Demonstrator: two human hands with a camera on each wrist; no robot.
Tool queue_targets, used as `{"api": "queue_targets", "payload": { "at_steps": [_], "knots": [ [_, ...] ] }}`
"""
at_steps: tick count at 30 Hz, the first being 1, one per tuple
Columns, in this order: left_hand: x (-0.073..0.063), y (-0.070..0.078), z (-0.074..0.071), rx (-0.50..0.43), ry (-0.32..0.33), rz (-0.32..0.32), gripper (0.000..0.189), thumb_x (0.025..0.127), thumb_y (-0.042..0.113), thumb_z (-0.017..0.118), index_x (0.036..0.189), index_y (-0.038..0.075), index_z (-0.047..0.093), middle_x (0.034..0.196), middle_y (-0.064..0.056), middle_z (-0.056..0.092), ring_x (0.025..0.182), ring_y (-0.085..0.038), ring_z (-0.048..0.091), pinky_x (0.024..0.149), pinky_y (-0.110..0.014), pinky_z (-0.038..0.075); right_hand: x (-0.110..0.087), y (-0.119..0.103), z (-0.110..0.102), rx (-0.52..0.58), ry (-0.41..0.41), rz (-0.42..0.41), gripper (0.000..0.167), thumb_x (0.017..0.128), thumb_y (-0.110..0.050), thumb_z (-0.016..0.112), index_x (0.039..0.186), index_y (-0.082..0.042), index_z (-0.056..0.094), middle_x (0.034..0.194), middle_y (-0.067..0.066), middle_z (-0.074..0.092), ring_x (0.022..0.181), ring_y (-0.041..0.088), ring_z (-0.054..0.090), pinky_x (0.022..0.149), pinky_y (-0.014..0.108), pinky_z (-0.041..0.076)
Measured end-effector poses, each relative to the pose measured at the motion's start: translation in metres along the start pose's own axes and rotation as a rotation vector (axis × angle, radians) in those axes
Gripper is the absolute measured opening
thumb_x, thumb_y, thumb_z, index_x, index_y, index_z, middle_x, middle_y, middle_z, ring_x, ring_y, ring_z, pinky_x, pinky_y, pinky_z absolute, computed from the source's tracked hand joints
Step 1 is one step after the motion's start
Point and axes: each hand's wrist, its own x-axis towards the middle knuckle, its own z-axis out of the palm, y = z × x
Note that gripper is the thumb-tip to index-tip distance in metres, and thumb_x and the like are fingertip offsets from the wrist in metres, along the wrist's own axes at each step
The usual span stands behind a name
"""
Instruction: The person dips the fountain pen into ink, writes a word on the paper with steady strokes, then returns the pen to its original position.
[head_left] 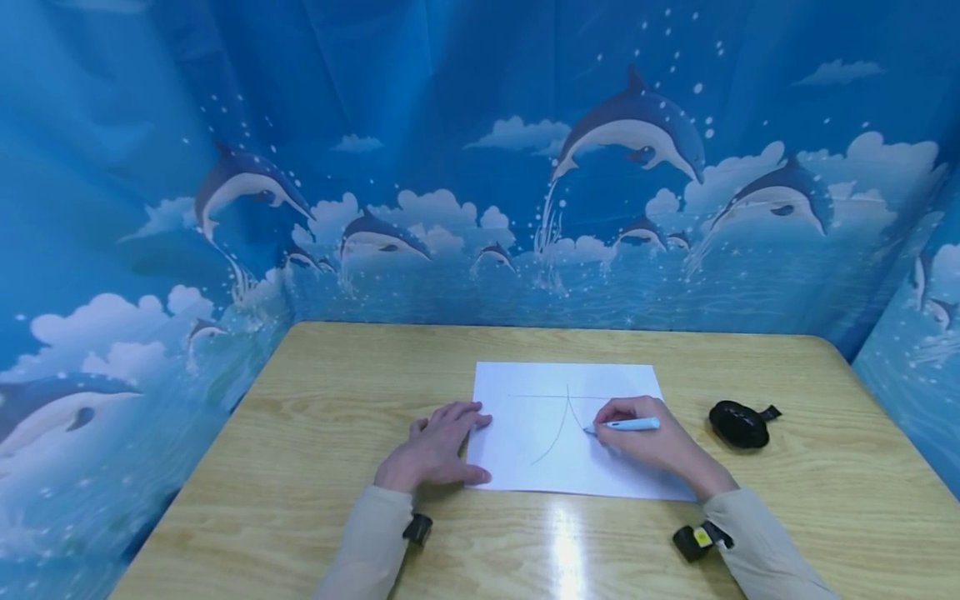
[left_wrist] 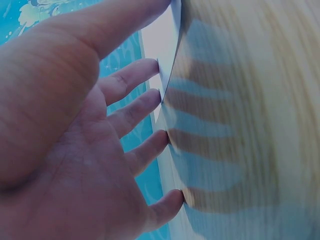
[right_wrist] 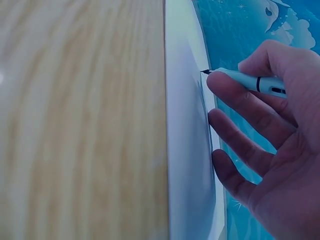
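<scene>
A white sheet of paper [head_left: 502, 454] lies on the table, bearing a thin horizontal line crossed near its right part by a short upright stroke, with two curved strokes running down from it. My right hand [head_left: 645, 433] pinches a light blue fountain pen [head_left: 633, 424] between thumb and fingers. In the right wrist view the dark nib of the pen [right_wrist: 245, 78] meets the paper [right_wrist: 187, 125]. At the sheet's left edge my left hand [head_left: 438, 446] rests with spread fingers, thumb and some fingertips on the paper, the others on the wood.
A shiny black rounded object [head_left: 738, 424] with a short tab sits on the wooden table [head_left: 337, 400], right of the paper. Behind and beside the table hangs a blue curtain [head_left: 450, 167] printed with dolphins. Each wrist wears a small black device [head_left: 417, 529].
</scene>
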Motion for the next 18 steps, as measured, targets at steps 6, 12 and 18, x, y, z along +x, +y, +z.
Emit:
{"api": "queue_targets", "payload": {
  "at_steps": [6,12,18],
  "knots": [
    [0.0005,-0.0003,0.0007,-0.001,-0.003,-0.005,0.076,0.084,0.044,0.082,0.15,0.022,0.051,0.167,-0.003,0.034,0.156,-0.035,0.025,0.12,-0.072,0.022,-0.0022,0.0004,-0.001,-0.005,-0.007,-0.011,0.005,0.091,-0.021,0.072,0.094,-0.018,0.076,0.098,-0.004,0.077,0.095,0.014,0.067,0.08,0.024,0.052],
    [0.0007,-0.0009,0.0014,-0.002,-0.007,-0.007,0.077,0.084,0.044,0.082,0.151,0.023,0.05,0.167,-0.003,0.034,0.156,-0.035,0.025,0.12,-0.071,0.022,-0.0044,0.0009,-0.0021,0.001,-0.014,-0.022,0.006,0.09,-0.021,0.074,0.094,-0.017,0.076,0.097,-0.003,0.078,0.093,0.012,0.067,0.079,0.022,0.051],
    [-0.0001,-0.0005,0.001,-0.008,-0.004,-0.003,0.077,0.084,0.045,0.082,0.15,0.022,0.051,0.167,-0.004,0.034,0.156,-0.035,0.026,0.12,-0.072,0.022,-0.0066,0.0013,-0.0029,0.007,-0.033,0.006,0.006,0.09,-0.022,0.074,0.094,-0.018,0.076,0.098,-0.004,0.077,0.095,0.014,0.066,0.081,0.024,0.052]
  ]
}}
